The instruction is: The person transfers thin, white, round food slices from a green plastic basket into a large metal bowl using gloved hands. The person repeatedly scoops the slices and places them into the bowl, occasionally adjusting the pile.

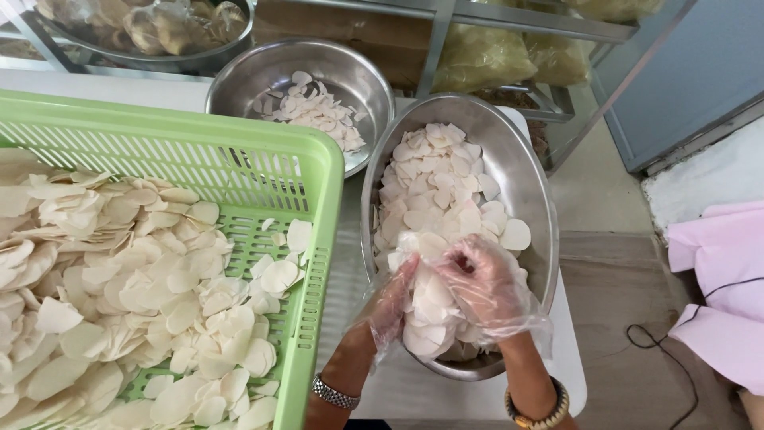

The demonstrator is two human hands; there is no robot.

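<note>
Both hands wear clear plastic gloves and meet over the near end of a large steel bowl (pixel 532 191) filled with thin white slices (pixel 436 183). My left hand (pixel 390 302) and my right hand (pixel 485 287) are cupped around a bunch of these white slices (pixel 430 306), holding it together just above the pile. A metal watch sits on the left wrist and a gold-coloured bracelet on the right wrist.
A green plastic basket (pixel 263 151) heaped with more white slices stands at the left. Behind it is a smaller steel bowl (pixel 358 80) with a few slices. Bagged goods lie on a metal rack at the back. Pink cloth (pixel 724 279) and a black cable lie on the floor at right.
</note>
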